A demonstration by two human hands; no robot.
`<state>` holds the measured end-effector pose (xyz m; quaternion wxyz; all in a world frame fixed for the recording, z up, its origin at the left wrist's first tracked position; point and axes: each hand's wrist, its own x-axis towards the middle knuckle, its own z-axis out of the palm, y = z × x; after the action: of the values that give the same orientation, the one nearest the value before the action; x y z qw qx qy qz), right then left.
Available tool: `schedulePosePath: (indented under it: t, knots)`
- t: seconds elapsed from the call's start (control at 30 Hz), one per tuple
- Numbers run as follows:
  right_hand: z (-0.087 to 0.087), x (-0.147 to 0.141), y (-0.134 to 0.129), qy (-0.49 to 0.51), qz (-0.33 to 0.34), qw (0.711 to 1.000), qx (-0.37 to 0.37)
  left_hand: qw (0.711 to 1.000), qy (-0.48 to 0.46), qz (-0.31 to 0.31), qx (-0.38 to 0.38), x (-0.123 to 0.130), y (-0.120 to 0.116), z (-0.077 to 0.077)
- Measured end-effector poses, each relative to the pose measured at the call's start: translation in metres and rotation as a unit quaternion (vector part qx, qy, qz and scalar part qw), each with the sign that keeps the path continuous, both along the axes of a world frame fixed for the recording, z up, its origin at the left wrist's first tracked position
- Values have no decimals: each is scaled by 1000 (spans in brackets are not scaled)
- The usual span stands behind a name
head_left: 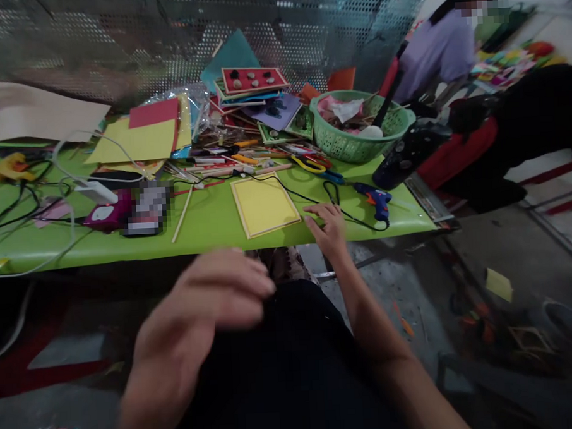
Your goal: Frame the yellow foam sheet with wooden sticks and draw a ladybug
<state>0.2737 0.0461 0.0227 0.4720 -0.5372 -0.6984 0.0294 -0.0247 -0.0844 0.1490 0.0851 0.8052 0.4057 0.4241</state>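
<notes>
The yellow card (266, 206), rimmed with thin strips, lay flat just behind the front edge of the table (211, 233), slightly askew to it. The right hand (329, 225) was beside the card's front right corner, fingers spread and gripping nothing; whether its thumb touched the rim, I couldn't tell. The left hand (204, 294), blurred, hung in front of the table's front edge, its fingers loosely bent around nothing. A black cord (309, 199) passed by the card's back right corner to a glue gun (379, 201) near the table's right end. Left of the card, green surface ran to a thin stick (182, 214), then a phone (148, 209), its screen too blotchy to read. Next to that, a magenta box (113, 216) bore a white mark, too soft to name. Behind the card lay scissors (308, 165), with a green basket (349, 142) toward the back right corner.
</notes>
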Motion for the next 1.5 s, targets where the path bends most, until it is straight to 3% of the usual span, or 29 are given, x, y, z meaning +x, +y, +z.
schedulePosePath:
  t: [0.07, 0.2, 0.33, 0.43, 0.73, 0.93, 1.5]
  knots:
    - [0, 0, -1, -9, 15, 1000, 11, 998, -68, -5, -7, 3, 33, -13]
    - [0, 1, -2, -22, 42, 999, 27, 998, 18, 54, 26, 5, 85, -60]
    - [-1, 1, -3, -45, 60, 997, 1, 994, 69, 79, 13, 4, 103, -107]
    - [-1, 1, -4, -68, 66, 995, -17, 995, 71, 73, -4, 4, 105, -124]
    - [-3, 1, -6, -131, 45, 990, 13, 993, 91, 82, 5, 1, 100, -138]
    - [-2, -1, -6, -151, 46, 987, 26, 991, 91, 98, 8, 4, 101, -139]
    - [-3, 1, -7, -219, 80, 972, -25, 991, 81, 109, 6, 4, 100, -143]
